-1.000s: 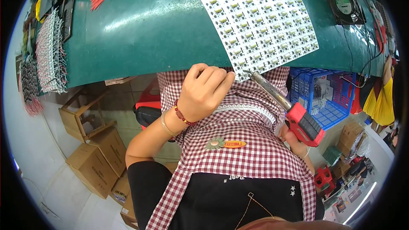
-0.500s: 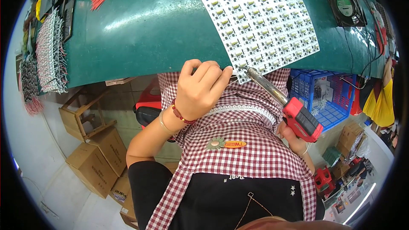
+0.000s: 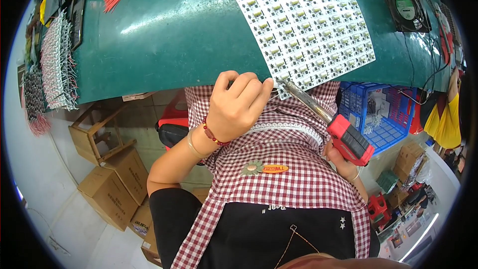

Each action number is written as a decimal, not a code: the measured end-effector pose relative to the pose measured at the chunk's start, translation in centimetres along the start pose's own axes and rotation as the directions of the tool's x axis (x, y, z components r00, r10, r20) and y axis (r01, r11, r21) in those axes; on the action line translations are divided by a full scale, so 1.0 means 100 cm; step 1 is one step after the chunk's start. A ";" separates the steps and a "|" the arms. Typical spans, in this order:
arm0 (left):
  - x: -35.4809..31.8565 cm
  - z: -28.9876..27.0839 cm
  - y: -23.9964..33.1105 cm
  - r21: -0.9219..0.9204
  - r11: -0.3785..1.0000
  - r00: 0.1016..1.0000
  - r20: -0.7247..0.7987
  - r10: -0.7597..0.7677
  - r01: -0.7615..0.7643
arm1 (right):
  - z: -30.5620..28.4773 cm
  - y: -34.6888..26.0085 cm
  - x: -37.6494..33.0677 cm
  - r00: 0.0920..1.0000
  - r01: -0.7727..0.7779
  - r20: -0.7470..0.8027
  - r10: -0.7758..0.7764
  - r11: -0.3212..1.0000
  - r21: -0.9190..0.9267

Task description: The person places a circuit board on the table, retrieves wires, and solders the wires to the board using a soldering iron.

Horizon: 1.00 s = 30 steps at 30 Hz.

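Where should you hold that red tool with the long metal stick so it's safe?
Hold the soldering iron by its thick red handle, coming from the back end, as the right hand does. The thin metal tip points at the circuit board sheet and is probably hot.

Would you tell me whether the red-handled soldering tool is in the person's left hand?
No, the soldering tool is gripped by the right hand, while the left hand rests at the edge of the circuit board panel.

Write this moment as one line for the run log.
left hand: at panel near edge | right hand: holds soldering iron | tip: at panel corner | mat: green
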State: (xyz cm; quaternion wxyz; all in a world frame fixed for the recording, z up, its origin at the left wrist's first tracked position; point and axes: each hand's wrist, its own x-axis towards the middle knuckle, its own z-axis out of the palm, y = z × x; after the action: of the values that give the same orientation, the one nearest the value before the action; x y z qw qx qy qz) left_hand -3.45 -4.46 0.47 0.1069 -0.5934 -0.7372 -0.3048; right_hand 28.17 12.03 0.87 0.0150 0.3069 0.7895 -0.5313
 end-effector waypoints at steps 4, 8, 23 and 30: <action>0.001 0.000 0.001 0.009 1.000 1.000 0.002 0.004 -0.004 | -0.002 -0.003 0.001 0.999 0.043 0.032 -0.042 0.998 -0.045; 0.000 0.001 0.000 0.010 1.000 1.000 -0.007 0.006 -0.006 | -0.003 -0.023 0.001 0.999 -0.003 -0.033 0.006 0.998 0.070; -0.001 -0.002 -0.001 -0.029 1.000 1.000 -0.017 -0.004 0.004 | -0.004 -0.030 0.007 0.999 -0.036 -0.009 0.038 0.985 0.166; 0.005 -0.007 -0.008 -0.133 0.990 0.992 -0.107 -0.066 0.051 | -0.003 -0.014 -0.001 0.998 -0.027 -0.060 0.025 0.999 -0.025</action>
State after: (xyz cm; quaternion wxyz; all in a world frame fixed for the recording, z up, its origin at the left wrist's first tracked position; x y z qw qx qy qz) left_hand -4.49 -4.56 1.06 0.0996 -0.5593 -0.7259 -0.3878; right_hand 27.63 11.90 2.17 0.0023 0.3326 0.7924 -0.5114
